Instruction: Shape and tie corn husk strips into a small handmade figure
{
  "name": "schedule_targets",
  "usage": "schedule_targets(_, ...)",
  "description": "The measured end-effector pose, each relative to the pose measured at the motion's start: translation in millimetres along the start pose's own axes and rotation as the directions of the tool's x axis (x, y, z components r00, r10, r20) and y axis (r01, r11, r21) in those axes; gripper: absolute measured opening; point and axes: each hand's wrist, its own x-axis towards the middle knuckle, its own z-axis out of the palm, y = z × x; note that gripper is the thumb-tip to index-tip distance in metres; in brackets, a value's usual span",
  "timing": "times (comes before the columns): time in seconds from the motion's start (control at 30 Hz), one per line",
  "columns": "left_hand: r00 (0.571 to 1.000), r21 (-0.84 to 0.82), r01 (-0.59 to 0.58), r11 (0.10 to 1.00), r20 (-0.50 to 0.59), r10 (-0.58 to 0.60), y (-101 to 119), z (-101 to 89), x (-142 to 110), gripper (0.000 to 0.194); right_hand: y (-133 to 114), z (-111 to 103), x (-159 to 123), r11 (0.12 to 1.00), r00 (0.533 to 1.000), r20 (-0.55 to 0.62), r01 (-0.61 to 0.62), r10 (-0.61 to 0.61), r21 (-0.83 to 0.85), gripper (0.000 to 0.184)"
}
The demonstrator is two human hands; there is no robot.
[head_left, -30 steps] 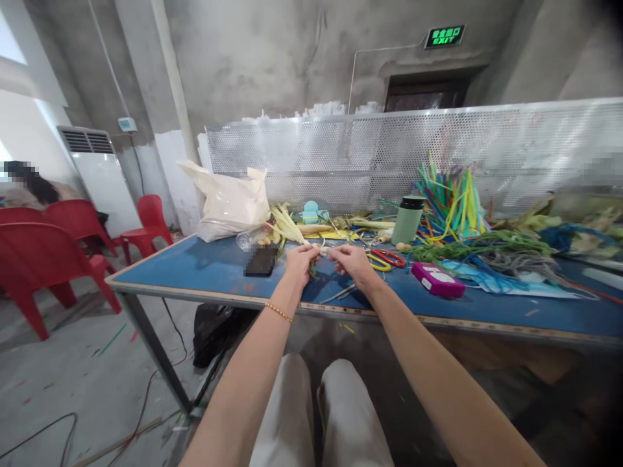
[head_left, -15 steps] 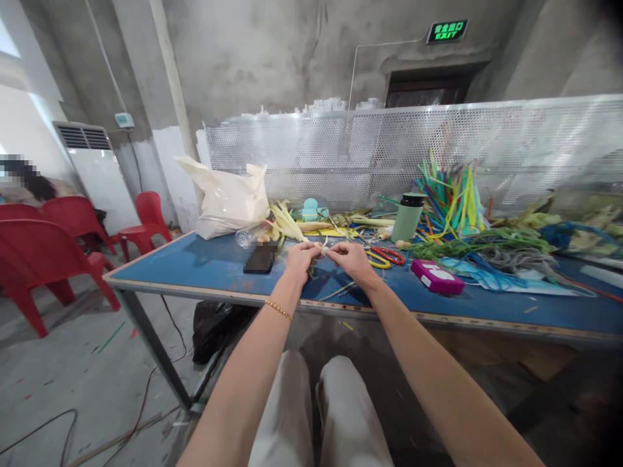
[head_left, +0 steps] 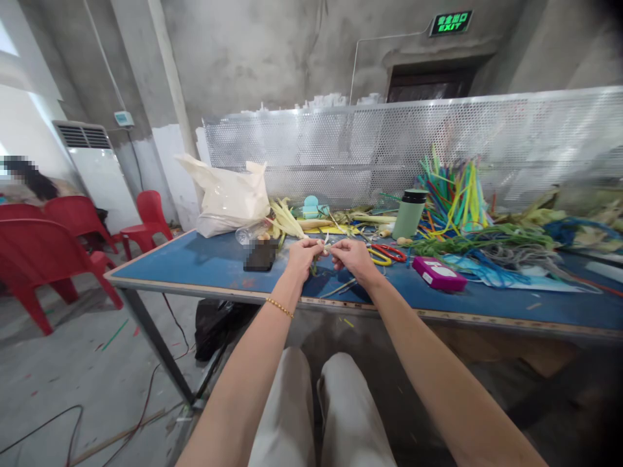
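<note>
Over the front part of the blue table, my left hand [head_left: 302,256] is closed in a pinch on a small pale strip [head_left: 326,239] that looks like corn husk. A dark greenish bit hangs beneath those fingers. My right hand [head_left: 352,258] meets it from the right, thumb and finger pinched together at the strip's end; the fingers hide most of the piece. Beyond my left hand lies a bunch of pale corn husks [head_left: 288,220]. Yellow-handled scissors [head_left: 380,258] and red-handled scissors [head_left: 393,251] lie just past my right hand. A thin grey cord [head_left: 338,288] runs below the hands.
A black phone [head_left: 261,255] and a cream bag [head_left: 233,198] stand left on the table [head_left: 209,266]. To the right are a purple box [head_left: 439,274], a green bottle [head_left: 409,217], colourful pipe cleaners [head_left: 462,198] and tangled cords [head_left: 516,250]. A perforated metal panel [head_left: 311,146] backs the table.
My right hand has drawn slightly back and its fingers have curled in more. My left hand stays nearly in place, and the camera view has shifted a little.
</note>
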Motion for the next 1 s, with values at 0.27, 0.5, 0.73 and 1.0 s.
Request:
schedule_targets(0.27,0.998,0.013,0.03,0.999,-0.049,-0.029,0.9,0.7,0.7,0.017,-0.6,-3.5,1.4,0.999,0.999,-0.05,0.004,-0.002,0.041,0.021)
schedule_targets(0.5,0.996,-0.032,0.07,0.997,-0.046,-0.071,3.5,-0.8,0.0,0.019,-3.2,-5.5,1.1,0.987,0.991,0.123,0.027,-0.047,0.159,0.018)
schedule_targets(0.73,0.991,-0.06,0.123,0.991,-0.038,-0.125,7.3,-0.1,-1.9,0.019,-2.0,-8.2,-0.7,0.974,0.962,0.154,0.223,-0.227,0.04,0.027)
schedule_targets(1.0,0.998,0.034,0.051,0.998,-0.033,-0.05,5.4,3.0,-4.0,0.016,4.6,-9.2,3.4,0.932,0.947,0.068,0.322,-0.315,-0.166,0.03)
